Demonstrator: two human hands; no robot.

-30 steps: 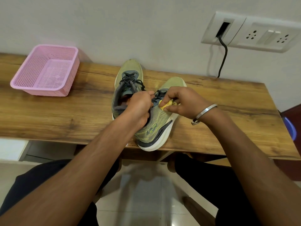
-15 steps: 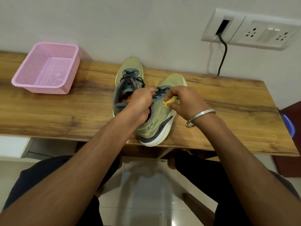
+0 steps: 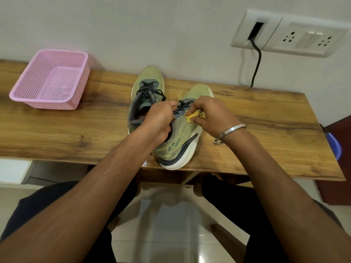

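The wooden table [image 3: 266,118] carries everything, with a pink basket [image 3: 81,86] at ten o'clock from the shoes. The nearer shoe [image 3: 180,137] lies tilted at the table's six o'clock edge, and its mate [image 3: 150,80] is just beside it at eleven o'clock. The left hand [image 3: 159,120] clenches the nearer shoe's collar, likely to steady it for wiping. The right hand [image 3: 212,114] pinches a crumpled yellow cloth [image 3: 192,115] against the upper beside the laces. The left fingertips and much of the cloth are hidden.

Both hands worked close together, forearms extended.
The left hand [image 3: 159,120] was curled tight in a grip, the right hand [image 3: 210,114] pinched with bent fingers, and the bare forearms converged forward.
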